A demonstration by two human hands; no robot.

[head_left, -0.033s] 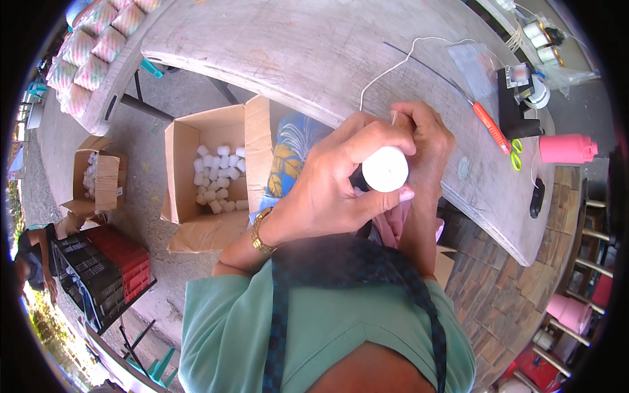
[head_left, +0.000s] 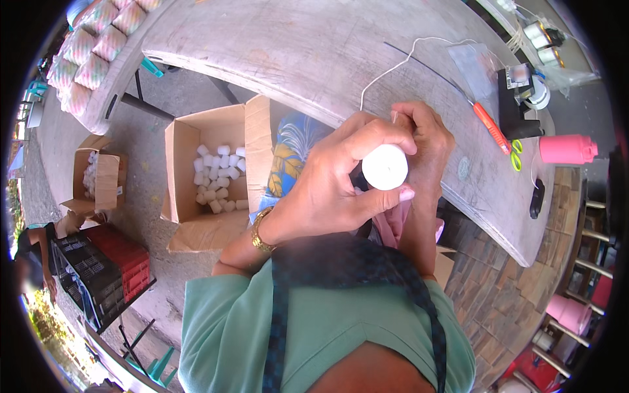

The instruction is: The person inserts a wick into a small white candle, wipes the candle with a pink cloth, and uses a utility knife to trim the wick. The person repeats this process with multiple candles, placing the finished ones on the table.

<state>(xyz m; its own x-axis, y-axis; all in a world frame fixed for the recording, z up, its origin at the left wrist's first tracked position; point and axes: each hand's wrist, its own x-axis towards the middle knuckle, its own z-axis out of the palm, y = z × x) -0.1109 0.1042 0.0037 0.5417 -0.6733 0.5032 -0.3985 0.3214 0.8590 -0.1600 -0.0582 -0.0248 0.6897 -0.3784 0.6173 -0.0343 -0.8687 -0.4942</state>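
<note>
My left hand [head_left: 327, 190], with a gold bracelet at the wrist, is closed around a small white cylinder [head_left: 384, 166] whose round end faces me. My right hand [head_left: 429, 147] curls over the cylinder's far side, touching it and my left fingers. A thin white string [head_left: 393, 65] runs from between the hands across the grey wooden table [head_left: 295, 46]. Pink cloth [head_left: 393, 223] hangs just under the hands. The cylinder's lower part is hidden by my fingers.
An open cardboard box [head_left: 180, 150] of several white cylinders stands on the ground left of me, a smaller box [head_left: 105, 180] beyond it, red and black crates [head_left: 108, 265] nearer. On the table's right lie an orange-handled tool [head_left: 491, 128], a black box [head_left: 511, 108] and a pink container [head_left: 567, 149].
</note>
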